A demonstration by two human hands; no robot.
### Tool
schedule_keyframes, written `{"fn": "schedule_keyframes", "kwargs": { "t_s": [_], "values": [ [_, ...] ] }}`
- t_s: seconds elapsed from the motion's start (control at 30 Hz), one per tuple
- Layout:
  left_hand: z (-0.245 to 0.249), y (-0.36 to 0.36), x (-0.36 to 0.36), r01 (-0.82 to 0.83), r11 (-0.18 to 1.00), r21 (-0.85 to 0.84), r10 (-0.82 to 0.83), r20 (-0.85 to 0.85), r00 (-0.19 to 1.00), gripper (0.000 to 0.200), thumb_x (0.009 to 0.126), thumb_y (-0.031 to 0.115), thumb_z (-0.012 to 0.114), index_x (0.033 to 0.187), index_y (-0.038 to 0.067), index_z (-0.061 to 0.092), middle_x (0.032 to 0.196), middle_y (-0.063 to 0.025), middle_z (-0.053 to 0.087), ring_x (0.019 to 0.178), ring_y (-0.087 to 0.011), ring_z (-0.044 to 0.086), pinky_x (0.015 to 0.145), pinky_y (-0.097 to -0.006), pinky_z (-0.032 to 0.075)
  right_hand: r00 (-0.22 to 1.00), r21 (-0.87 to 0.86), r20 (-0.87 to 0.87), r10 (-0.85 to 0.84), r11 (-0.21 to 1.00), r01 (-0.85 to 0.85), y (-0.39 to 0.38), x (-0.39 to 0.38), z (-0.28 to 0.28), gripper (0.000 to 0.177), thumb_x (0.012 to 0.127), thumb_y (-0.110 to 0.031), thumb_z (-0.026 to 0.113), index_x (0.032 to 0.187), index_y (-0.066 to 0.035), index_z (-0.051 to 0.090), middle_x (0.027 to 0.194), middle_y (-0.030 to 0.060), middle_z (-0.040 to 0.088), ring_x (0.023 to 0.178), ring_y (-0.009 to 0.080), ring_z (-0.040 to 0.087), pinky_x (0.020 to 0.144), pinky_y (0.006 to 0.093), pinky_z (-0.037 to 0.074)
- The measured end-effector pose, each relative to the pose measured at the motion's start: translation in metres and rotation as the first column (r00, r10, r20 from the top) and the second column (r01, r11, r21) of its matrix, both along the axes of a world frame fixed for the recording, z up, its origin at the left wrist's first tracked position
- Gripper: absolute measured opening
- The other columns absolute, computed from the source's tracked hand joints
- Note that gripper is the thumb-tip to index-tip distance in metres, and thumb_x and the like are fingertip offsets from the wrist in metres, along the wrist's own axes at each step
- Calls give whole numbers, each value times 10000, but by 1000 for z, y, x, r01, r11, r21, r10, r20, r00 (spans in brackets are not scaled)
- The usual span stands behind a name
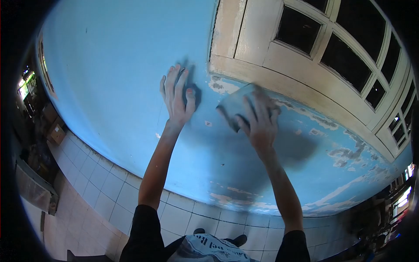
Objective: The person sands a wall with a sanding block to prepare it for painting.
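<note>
My right hand (pixel 260 118) presses a sheet of sandpaper (pixel 239 101) against the blue wall (pixel 118 78), just below the window frame. The sheet looks dusty grey-blue, its lower left edge curls off the wall, and motion blurs both it and the fingers. To the left, my left hand (pixel 176 97) rests its fingertips on the wall with the fingers apart and nothing in them. Pale dust coats both hands. Around the sheet lie patches of flaked paint (pixel 222 85), with more peeling paint (pixel 349 153) toward the lower right.
A cream window frame (pixel 266 72) with dark panes fills the upper right. White floor tiles (pixel 174 218) run along the foot of the wall. At the far left stand cardboard boxes (pixel 56 133) and a glass-sided piece of furniture (pixel 34 187). Clutter lines the right edge.
</note>
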State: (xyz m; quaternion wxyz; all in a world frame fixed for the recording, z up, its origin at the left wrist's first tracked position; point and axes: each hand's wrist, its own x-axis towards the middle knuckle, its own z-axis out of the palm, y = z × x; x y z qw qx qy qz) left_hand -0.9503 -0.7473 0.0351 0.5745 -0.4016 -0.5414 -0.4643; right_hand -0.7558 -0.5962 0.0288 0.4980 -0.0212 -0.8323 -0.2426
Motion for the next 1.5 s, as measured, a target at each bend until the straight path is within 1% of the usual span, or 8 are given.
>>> {"fn": "schedule_keyframes", "kwargs": {
  "t_s": [0.1,0.23,0.43,0.5,0.6,0.7,1.23,1.5],
  "values": [
    [-1,15,-1,-114,986,-121,125,82,989,473,884,198,394,1342,93,437,1420,-125,386,1321,-340,326,1063,-542,176,974,-77,-106,-198,979,191,-16,-8,-11,414,844,-345,594,1235,-211,571,1226,-19,567,1026,164,556,891,348,406],
    [-2,15,-6,-119,986,-118,123,24,992,486,896,241,368,1355,96,429,1417,-128,388,1331,-348,308,1070,-552,160,984,55,141,109,992,-117,-1,-14,-44,372,869,-314,557,1234,-241,575,1142,-55,595,1004,153,549,915,393,380],
    [-3,11,-6,-121,976,-181,125,9,992,492,950,296,311,1371,51,385,1429,-162,357,1354,-357,261,1082,-541,126,975,-165,-95,-199,969,181,-30,-26,-49,391,874,-365,550,1242,-234,571,1124,1,597,1035,176,542,989,399,321],
    [-2,11,-6,-132,975,-179,135,8,991,492,950,297,309,1369,52,390,1426,-162,362,1352,-356,264,1084,-535,124,986,-233,146,84,971,-48,-27,-31,-54,436,887,-400,522,1279,-211,541,1198,74,569,1098,248,518,1017,507,254],
    [-3,12,-6,-153,971,-186,156,5,988,493,948,293,307,1372,53,386,1427,-159,360,1351,-356,267,1083,-537,131,988,-306,-110,-106,950,68,-33,-18,-37,488,885,-450,506,1296,-188,526,1279,111,523,1152,293,484,1018,574,208],
    [-3,12,-5,-142,969,-201,150,22,988,493,942,278,312,1376,56,381,1429,-158,357,1349,-357,270,1079,-544,138,984,-334,-174,42,937,-99,-45,-25,-39,527,874,-496,508,1293,-177,528,1338,111,482,1186,284,466,1019,586,199],
    [-3,13,-6,-149,974,-169,153,11,988,477,954,255,274,1372,53,385,1422,-164,363,1339,-374,283,1069,-555,162,998,-275,-2,-58,960,56,-40,-32,-78,444,874,-439,539,1282,-266,538,1182,32,546,1085,203,502,959,539,288],
    [-3,13,-5,-122,977,-175,127,18,992,475,945,239,279,1368,55,394,1422,-165,361,1337,-373,286,1079,-550,137,972,-207,-197,-125,975,83,-49,-60,-48,441,855,-420,580,1266,-261,556,1157,19,559,1088,188,509,965,557,295]
  ]
}}
